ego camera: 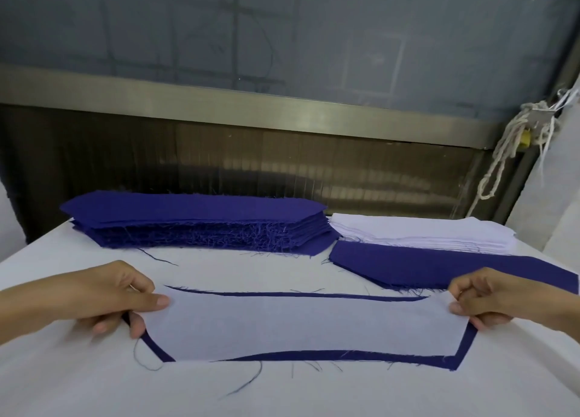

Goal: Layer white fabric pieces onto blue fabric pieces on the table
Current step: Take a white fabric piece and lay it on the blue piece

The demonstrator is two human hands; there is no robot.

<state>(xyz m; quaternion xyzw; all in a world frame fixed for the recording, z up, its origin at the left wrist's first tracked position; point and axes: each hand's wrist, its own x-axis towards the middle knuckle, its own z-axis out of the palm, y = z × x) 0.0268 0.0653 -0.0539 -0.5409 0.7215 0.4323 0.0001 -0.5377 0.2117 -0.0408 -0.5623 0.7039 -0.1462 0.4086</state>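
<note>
The white table carries a blue stack at back left and a white stack at back right. Nearer, a white piece overlies a blue piece. The left grip and right grip pinch its ends.
</note>
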